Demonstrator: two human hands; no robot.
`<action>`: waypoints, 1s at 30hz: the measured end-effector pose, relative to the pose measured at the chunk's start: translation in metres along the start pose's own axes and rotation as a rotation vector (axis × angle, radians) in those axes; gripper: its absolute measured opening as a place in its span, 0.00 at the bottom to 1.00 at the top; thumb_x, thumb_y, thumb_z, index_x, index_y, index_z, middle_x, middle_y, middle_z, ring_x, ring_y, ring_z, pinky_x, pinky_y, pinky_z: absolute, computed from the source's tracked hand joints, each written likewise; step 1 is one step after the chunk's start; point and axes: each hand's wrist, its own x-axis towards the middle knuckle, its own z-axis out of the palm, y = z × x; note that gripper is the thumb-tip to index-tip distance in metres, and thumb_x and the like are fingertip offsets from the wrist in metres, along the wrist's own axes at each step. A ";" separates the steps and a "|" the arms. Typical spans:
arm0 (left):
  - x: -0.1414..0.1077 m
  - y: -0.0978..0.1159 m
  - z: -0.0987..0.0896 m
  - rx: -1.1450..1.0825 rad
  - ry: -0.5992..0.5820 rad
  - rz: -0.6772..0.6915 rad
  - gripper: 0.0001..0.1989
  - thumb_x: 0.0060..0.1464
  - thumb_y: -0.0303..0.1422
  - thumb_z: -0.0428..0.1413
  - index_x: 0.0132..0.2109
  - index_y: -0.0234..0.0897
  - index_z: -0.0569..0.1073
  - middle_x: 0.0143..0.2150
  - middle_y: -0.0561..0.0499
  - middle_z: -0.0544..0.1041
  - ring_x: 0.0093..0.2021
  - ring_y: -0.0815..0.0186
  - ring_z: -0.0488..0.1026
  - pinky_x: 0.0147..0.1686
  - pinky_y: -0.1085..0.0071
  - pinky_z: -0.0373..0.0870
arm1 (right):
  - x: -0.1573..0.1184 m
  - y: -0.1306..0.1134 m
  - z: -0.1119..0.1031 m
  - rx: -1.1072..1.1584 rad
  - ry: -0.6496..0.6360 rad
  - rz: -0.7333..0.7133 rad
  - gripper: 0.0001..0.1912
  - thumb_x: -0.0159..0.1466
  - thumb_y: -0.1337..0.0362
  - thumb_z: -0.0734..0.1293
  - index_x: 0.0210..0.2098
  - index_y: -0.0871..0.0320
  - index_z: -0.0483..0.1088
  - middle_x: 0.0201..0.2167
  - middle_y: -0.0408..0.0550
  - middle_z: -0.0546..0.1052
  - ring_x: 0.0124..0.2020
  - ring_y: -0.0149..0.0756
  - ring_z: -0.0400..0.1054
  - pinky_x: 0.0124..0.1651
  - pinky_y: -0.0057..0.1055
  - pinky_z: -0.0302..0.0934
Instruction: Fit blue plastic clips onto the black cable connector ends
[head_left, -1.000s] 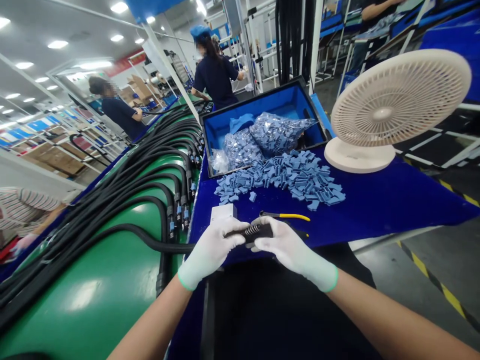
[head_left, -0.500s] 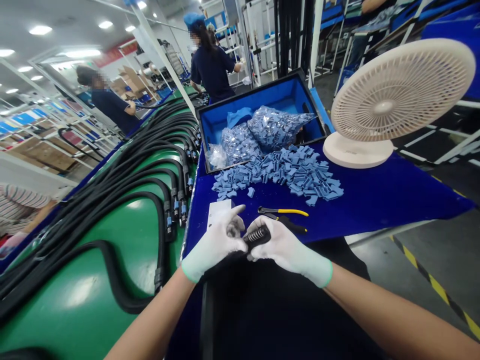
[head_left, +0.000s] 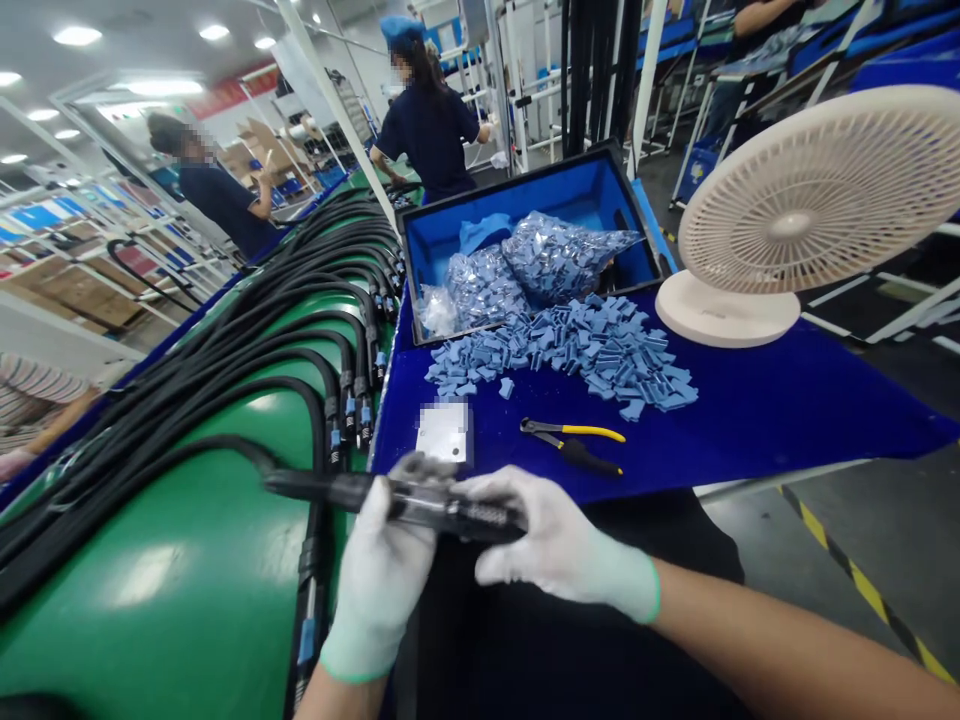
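Note:
Both my gloved hands hold a black cable end with a connector (head_left: 420, 505) above the front edge of the blue cloth-covered bench (head_left: 750, 425). My left hand (head_left: 382, 565) wraps around the middle of the connector. My right hand (head_left: 555, 540) grips its ribbed end, which is mostly hidden by the fingers. The cable (head_left: 277, 482) runs left over the green bench (head_left: 180, 560). Just beyond my hands lie a small white plate (head_left: 444, 434) and pliers with yellow and black handles (head_left: 570, 445).
A loose pile of blue parts (head_left: 570, 355) lies on the blue bench, beside an open blue case (head_left: 525, 190) holding bagged parts. A cream fan (head_left: 810, 215) stands at right. Several black cables (head_left: 225, 340) lie on the green bench. Co-workers (head_left: 427, 130) stand beyond.
My hands have moved down and left with the connector, now held lengthwise, and my left hand has closed around it. The white plate and pliers are no longer covered by my hands.

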 end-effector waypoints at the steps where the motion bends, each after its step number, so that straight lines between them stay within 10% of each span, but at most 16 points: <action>1: 0.005 0.001 -0.006 -0.147 0.082 0.020 0.13 0.66 0.43 0.53 0.49 0.42 0.76 0.40 0.48 0.75 0.37 0.65 0.74 0.40 0.67 0.77 | 0.011 -0.002 -0.007 -0.197 -0.126 -0.025 0.20 0.57 0.61 0.78 0.49 0.53 0.77 0.54 0.49 0.79 0.50 0.46 0.75 0.53 0.43 0.72; 5: 0.030 0.018 -0.029 -0.529 0.264 0.028 0.10 0.58 0.32 0.64 0.46 0.36 0.75 0.30 0.55 0.65 0.25 0.75 0.60 0.26 0.78 0.66 | 0.080 -0.008 -0.053 -1.279 -0.116 -0.158 0.16 0.70 0.69 0.62 0.53 0.58 0.77 0.63 0.54 0.73 0.60 0.48 0.68 0.64 0.44 0.62; 8: 0.050 0.036 -0.035 -0.317 0.213 0.135 0.09 0.60 0.33 0.64 0.45 0.34 0.75 0.24 0.58 0.58 0.21 0.74 0.56 0.21 0.76 0.59 | 0.127 -0.007 -0.080 -1.520 -0.145 -0.079 0.17 0.66 0.76 0.61 0.47 0.64 0.79 0.54 0.65 0.77 0.54 0.56 0.71 0.56 0.47 0.64; 13: 0.089 0.052 -0.029 -0.117 0.149 0.410 0.10 0.59 0.34 0.63 0.46 0.35 0.75 0.21 0.59 0.60 0.19 0.74 0.56 0.21 0.74 0.59 | 0.153 -0.001 -0.097 -1.582 -0.151 -0.003 0.13 0.64 0.72 0.66 0.44 0.66 0.80 0.44 0.68 0.79 0.45 0.54 0.75 0.50 0.42 0.65; 21: 0.119 0.029 -0.027 -0.038 0.227 0.406 0.12 0.56 0.36 0.64 0.44 0.34 0.74 0.20 0.60 0.63 0.17 0.72 0.58 0.20 0.72 0.59 | 0.132 -0.007 -0.113 -1.382 -0.051 -0.054 0.17 0.67 0.59 0.69 0.52 0.58 0.79 0.47 0.54 0.81 0.47 0.44 0.75 0.52 0.32 0.64; 30: 0.118 0.023 -0.022 0.171 0.261 0.319 0.16 0.56 0.39 0.62 0.48 0.35 0.74 0.23 0.57 0.70 0.22 0.68 0.65 0.26 0.71 0.64 | 0.131 -0.019 -0.037 -0.854 -0.173 -0.102 0.11 0.63 0.64 0.69 0.43 0.60 0.79 0.36 0.47 0.80 0.34 0.36 0.70 0.37 0.29 0.60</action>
